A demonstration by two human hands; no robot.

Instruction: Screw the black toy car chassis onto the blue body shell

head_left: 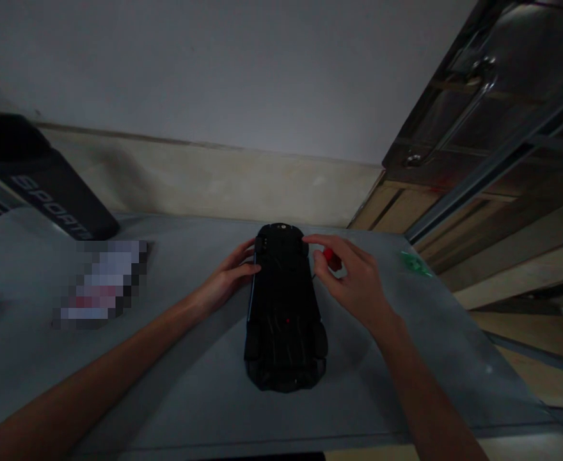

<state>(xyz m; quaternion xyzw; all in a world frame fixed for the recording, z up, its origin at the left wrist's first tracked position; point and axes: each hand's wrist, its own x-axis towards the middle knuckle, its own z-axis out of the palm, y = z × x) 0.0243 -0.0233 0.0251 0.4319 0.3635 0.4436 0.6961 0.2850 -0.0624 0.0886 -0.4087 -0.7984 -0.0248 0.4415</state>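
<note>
A black toy car (284, 294) lies upside down on the grey table, its underside and wheels facing up. Along its left side rests my left hand (231, 272), thumb on the edge of the underside and fingers against the side near the far wheel, steadying it. My right hand (351, 272) is at the car's far right, its index fingertip touching the far right wheel (305, 246). Tucked in that hand's curled fingers is what looks like a red-handled screwdriver (328, 255), mostly hidden by the hand.
On the left stands a dark box (46, 179) lettered "SPORT", with a blurred-out flat item (102, 278) in front of it. A small green transparent piece (414, 262) lies near the table's right edge. A wall (214, 173) runs behind; a metal-handled door (454, 121) is at right.
</note>
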